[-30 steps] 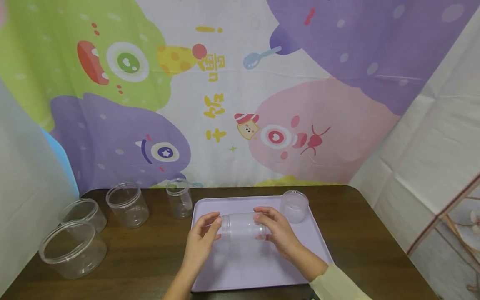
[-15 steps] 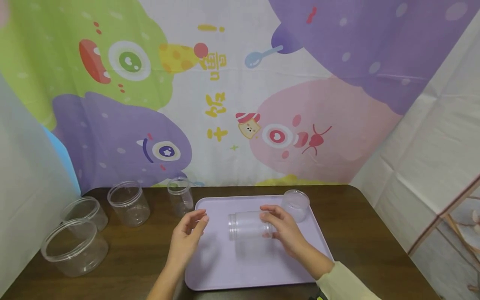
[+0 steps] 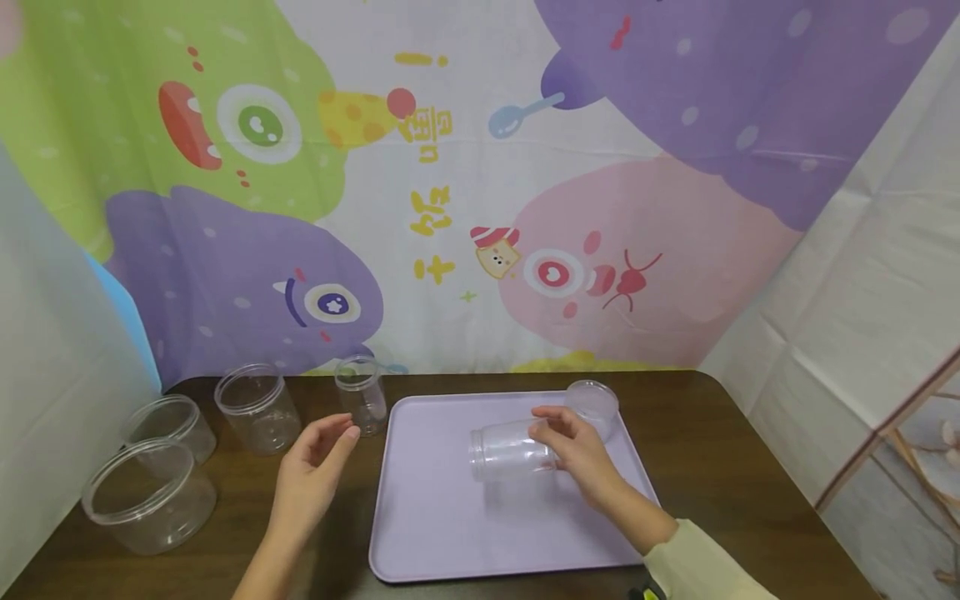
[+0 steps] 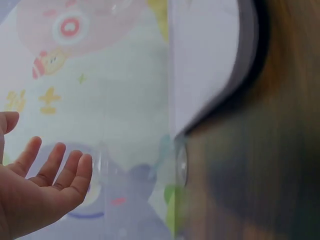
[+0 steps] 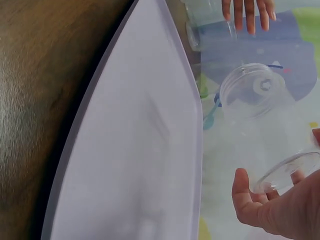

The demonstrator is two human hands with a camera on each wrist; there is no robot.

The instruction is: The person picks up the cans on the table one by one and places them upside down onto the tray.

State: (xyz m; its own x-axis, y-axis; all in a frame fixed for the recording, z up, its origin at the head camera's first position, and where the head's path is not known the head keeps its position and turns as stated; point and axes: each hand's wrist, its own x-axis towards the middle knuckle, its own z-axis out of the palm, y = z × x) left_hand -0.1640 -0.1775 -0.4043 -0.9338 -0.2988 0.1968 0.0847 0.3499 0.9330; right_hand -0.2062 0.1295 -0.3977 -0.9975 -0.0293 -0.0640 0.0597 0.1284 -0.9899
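Note:
A clear plastic jar (image 3: 510,450) lies sideways in the air above the lilac tray (image 3: 420,525), its threaded mouth facing left. My right hand (image 3: 573,454) grips it round the base end. In the right wrist view the same jar (image 5: 260,115) shows its open, ridged mouth, and my right hand (image 5: 285,205) curls at its base. My left hand (image 3: 311,467) hovers left of the tray, holding nothing, its fingers loosely bent. The left wrist view shows the left hand (image 4: 50,185) with fingers spread and relaxed. Behind my right hand, another clear jar (image 3: 596,404) stands on the tray's back right corner.
Several clear jars stand on the dark wooden table (image 3: 720,500) at the left: a wide jar (image 3: 150,508) in front, a medium jar (image 3: 258,417) behind it, and a narrow jar (image 3: 362,400) beside the tray. A cartoon-printed cloth (image 3: 450,333) hangs along the back edge.
My left hand has let go of the jar's mouth end and moved left, off the tray. My right hand has carried the jar slightly right.

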